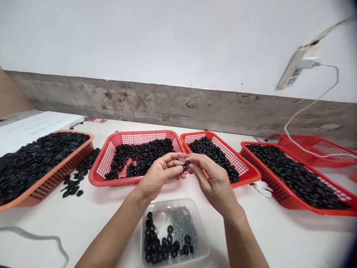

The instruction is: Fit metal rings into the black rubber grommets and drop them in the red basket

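My left hand [160, 173] pinches a small black wheel-like part [184, 167] between thumb and fingertips. Touching it is a black ring [187, 163], gripped by the fingertips of my right hand [213, 175]. Both hands meet in front of the two middle baskets, above the table. Below them stands a clear plastic box [205, 238]. Black round parts [156, 245] lie along its left and front sides, with a heap of tiny shiny pieces [184, 223] at its back right.
A red basket [96, 173] of black rings stands behind my left hand, another red basket [251, 173] behind my right. An orange basket [47, 186] is at left, with loose black parts [74, 188] beside it. At right are a red basket [284, 193] and a white cable [295, 111].
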